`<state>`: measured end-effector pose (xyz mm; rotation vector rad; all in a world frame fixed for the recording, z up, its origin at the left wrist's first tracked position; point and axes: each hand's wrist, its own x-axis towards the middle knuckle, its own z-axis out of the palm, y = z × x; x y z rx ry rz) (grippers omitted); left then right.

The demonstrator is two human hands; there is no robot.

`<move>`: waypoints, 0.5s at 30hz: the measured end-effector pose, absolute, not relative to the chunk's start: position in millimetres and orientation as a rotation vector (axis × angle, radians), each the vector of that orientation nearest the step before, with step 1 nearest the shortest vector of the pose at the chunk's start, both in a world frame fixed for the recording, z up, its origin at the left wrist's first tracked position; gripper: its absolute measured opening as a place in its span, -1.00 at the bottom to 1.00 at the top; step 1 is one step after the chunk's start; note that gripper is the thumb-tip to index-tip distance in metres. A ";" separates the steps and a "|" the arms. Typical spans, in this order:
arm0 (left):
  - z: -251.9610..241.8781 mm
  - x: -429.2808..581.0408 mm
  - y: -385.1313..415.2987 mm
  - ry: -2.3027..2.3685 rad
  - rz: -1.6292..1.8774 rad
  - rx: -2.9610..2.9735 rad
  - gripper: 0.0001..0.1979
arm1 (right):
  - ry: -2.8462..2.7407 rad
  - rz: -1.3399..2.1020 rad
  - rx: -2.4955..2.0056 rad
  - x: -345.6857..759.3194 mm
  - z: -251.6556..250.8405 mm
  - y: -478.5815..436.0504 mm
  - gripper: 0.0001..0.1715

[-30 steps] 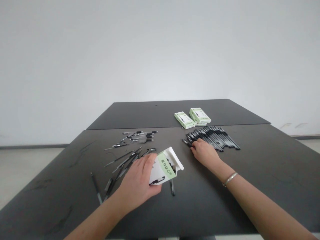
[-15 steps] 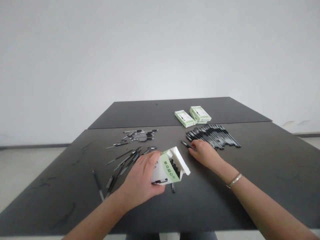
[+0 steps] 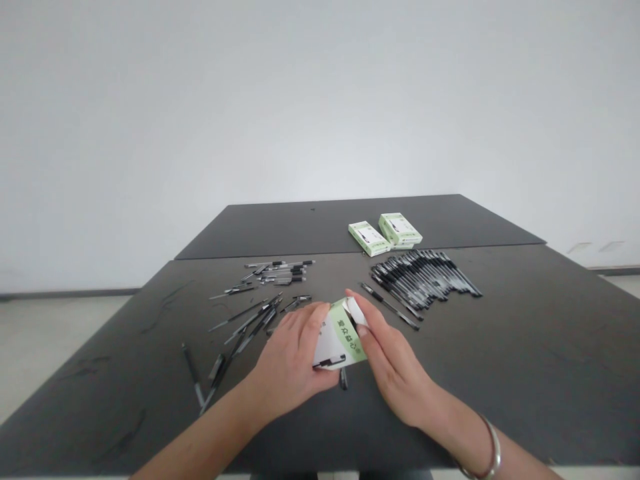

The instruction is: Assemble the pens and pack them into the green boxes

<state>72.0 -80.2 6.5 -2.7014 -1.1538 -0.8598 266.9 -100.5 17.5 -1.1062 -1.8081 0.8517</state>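
My left hand is wrapped round a white and green pen box, held above the table with its end toward the right. At that end my right hand presses its fingers and thumb on the white flap, covering much of the opening. What lies inside the box is mostly hidden now. Just beyond my right hand, a single pen lies slanted on the table. Part of another pen shows beneath the box.
A row of many pens lies side by side at the right. Further back are several green and white pen boxes, some stacked. Loose pens and pen parts are scattered on the left of the dark table.
My right hand has left the single pen on the table and come left to the box's open end. The flap is pushed inward. The box has shifted slightly right.
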 end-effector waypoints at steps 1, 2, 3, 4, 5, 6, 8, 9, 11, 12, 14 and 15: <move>7.2 72.6 -80.5 -1.160 -0.839 -2.704 -0.25 | -1.772 0.871 -1.098 266.1 15.8 -100.2 -0.46; 8.0 73.1 -80.8 -1.166 -0.818 -2.708 -0.25 | -1.739 0.889 -1.092 265.5 14.7 -100.2 -0.46; 8.7 73.7 -81.0 -1.169 -0.803 -2.711 -0.26 | -1.715 0.899 -1.087 265.2 14.2 -100.4 -0.47; 9.3 74.3 -81.1 -1.170 -0.793 -2.713 -0.26 | -1.705 0.895 -1.085 264.9 14.0 -100.6 -0.47; 9.8 75.1 -81.2 -1.168 -0.790 -2.713 -0.25 | -1.712 0.873 -1.083 264.8 14.1 -100.8 -0.46; 10.2 76.0 -81.1 -1.166 -0.790 -2.709 -0.25 | -1.731 0.838 -1.083 264.7 14.4 -100.9 -0.44; 10.5 77.9 -81.0 -1.174 -0.787 -2.702 -0.25 | -1.771 0.766 -1.091 264.7 15.2 -100.9 -0.41; 10.4 78.8 -80.9 -1.179 -0.791 -2.697 -0.24 | -1.783 0.746 -1.100 264.6 15.4 -100.7 -0.40; 9.9 80.3 -80.9 -1.173 -0.803 -2.689 -0.23 | -1.806 0.736 -1.115 264.3 15.5 -100.4 -0.40; 9.3 80.9 -81.0 -1.167 -0.803 -2.687 -0.23 | -1.827 0.725 -1.116 263.9 15.3 -100.1 -0.40; 7.5 82.2 -80.7 -1.160 -0.796 -2.692 -0.22 | -1.894 0.659 -1.108 263.0 14.4 -98.8 -0.35; 6.5 82.9 -80.3 -1.167 -0.789 -2.703 -0.21 | -1.930 0.622 -1.110 262.8 14.0 -97.7 -0.33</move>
